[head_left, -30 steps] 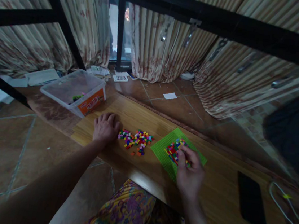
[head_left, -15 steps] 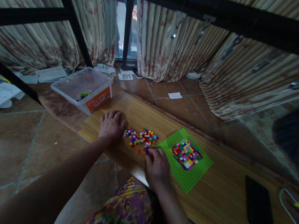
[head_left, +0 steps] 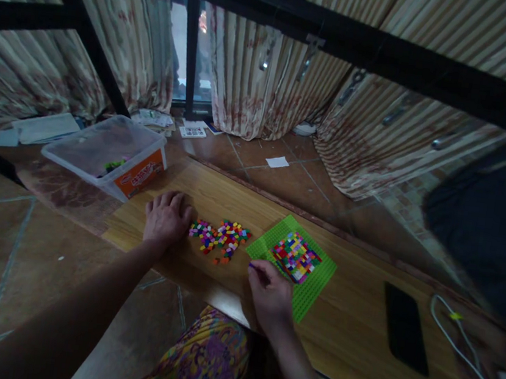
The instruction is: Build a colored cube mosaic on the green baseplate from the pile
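Tiled floor (head_left: 10,246), reddish brown, fills the near left and the far middle. Striped curtains (head_left: 266,80) hang along the far side behind a black frame (head_left: 345,38).

Wooden board (head_left: 356,325), long and low, runs from the middle left to the near right. Everything below sits on it or beside it.

Clear plastic tub (head_left: 101,149) with an orange label, far left, at the board's left end. A few green pieces lie inside.

Dark cloth mass (head_left: 493,225) at the far right, off the board.

Left hand (head_left: 165,220) lies palm down on the board, fingers stretched forward and close together, just left of the loose bricks.

Right hand (head_left: 271,293) is near the board's near edge, at the near left corner of the baseplate. Thumb and forefinger are pinched on a small dark piece (head_left: 251,265); its colour looks blue or purple, too small to be sure. The other fingers curl under.

Green baseplate (head_left: 315,280) lies flat, right of the loose bricks, turned corner-on to the viewer. A patch of mixed-colour bricks (head_left: 295,256) covers its middle.

Black phone (head_left: 404,328) lies flat, well right of the baseplate. White cable (head_left: 459,350) loops past it at the far right.

Loose bricks (head_left: 219,237), small and many-coloured, are scattered in a low pile between the left hand and the baseplate.
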`<state>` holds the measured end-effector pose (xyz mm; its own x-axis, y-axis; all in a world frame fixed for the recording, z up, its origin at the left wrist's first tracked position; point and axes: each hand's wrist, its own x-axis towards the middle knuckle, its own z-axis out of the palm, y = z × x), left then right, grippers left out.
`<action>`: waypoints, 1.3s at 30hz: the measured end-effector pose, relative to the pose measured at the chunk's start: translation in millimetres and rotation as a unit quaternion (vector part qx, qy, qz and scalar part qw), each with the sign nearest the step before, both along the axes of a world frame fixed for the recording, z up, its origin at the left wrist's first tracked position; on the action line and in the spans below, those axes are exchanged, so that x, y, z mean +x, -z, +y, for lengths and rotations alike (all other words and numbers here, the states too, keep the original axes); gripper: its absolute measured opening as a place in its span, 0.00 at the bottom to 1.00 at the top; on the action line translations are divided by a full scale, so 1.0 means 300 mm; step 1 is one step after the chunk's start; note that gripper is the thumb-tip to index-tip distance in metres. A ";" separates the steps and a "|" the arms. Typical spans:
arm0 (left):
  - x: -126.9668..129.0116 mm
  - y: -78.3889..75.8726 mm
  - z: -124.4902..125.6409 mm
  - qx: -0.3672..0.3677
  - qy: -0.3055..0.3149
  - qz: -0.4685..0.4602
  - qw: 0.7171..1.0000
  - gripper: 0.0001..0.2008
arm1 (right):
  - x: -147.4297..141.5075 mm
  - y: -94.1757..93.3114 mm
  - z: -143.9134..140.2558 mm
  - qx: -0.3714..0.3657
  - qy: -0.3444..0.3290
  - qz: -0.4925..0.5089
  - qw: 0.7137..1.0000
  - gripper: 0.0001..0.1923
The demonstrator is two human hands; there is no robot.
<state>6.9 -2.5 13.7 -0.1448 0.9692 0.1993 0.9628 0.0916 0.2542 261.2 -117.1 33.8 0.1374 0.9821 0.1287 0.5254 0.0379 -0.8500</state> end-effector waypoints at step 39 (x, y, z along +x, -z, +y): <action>-0.001 0.001 0.003 0.000 -0.003 0.018 1.000 0.27 | 0.319 0.023 0.124 0.129 0.089 -0.250 0.956 0.15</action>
